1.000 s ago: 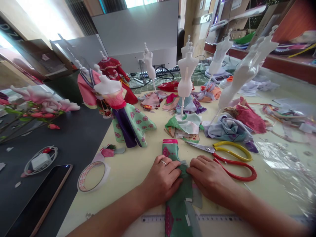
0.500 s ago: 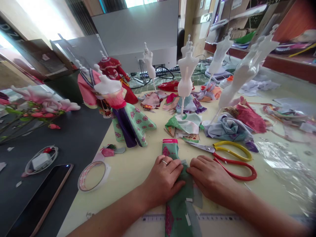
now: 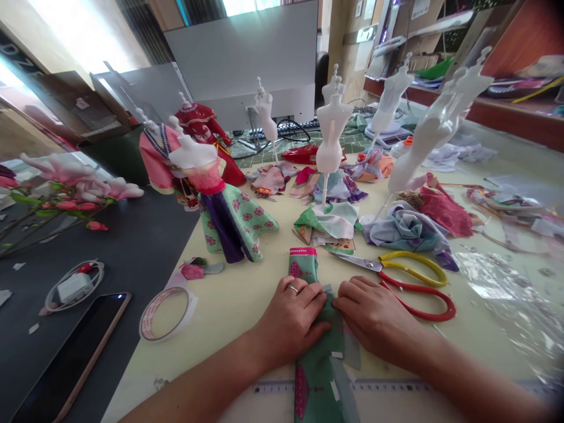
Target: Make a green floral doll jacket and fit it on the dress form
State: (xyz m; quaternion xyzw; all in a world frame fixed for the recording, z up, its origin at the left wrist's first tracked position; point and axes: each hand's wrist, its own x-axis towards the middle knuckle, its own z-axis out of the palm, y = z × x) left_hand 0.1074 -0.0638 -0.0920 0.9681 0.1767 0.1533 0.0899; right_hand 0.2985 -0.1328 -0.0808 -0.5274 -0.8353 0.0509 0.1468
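A long green fabric strip (image 3: 319,379) with pink motifs and a pink band at its far end lies lengthwise before me. My left hand (image 3: 293,314) rests across it, fingers curled together and pressing the cloth down. At the strip's right edge, my right hand (image 3: 379,320) has its fingers closed on the fabric; the fingertips are partly hidden. Small pieces of white tape (image 3: 335,389) stick to the cloth, and a sheer grey layer shows along its right side. Scissors (image 3: 414,282) with yellow and red handles lie beyond my right hand.
A clear ruler (image 3: 379,386) runs beneath the strip. To the left are a tape roll (image 3: 145,314), a phone (image 3: 74,358) and a coiled charger (image 3: 74,288). Dressed doll forms (image 3: 238,217), bare white forms (image 3: 332,129) and fabric scraps (image 3: 409,226) stand or lie behind.
Very little differs. Both hands keep their places on the green fabric strip, and the view has shifted slightly.
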